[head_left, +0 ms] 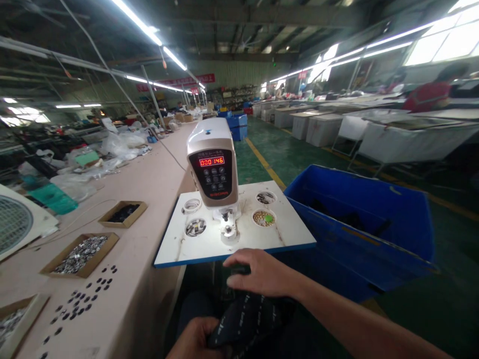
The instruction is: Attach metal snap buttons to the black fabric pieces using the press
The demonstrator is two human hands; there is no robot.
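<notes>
- Our right hand (262, 273) lies flat, fingers spread and gripping nothing, on the upper end of a dark patterned fabric piece (247, 319) that rests in our lap, just below the near edge of the white machine plate (224, 249).
- Our left hand (196, 339) has its fingers closed on the lower end of the same fabric piece, near the bottom of the view.
- We judge the cloth handles best kept flat and taut between both hands, so that it slides onto the plate without bunching.
- Just beyond the right fingers stands a small white press machine with a red digit display (212, 162); its metal punch head (227, 224) sits closest to them.
- Four round wells in the plate hold small metal parts, among them a well of brass-coloured beads (263, 218).
- Right of our right hand stands a large blue plastic bin (366, 224).
- Left of our hands, on the long beige desk (149, 174), sit cardboard trays of metal fasteners (80, 254) and loose dark round studs (86, 294).
- Nothing lies between the fingers and the punch head.
</notes>
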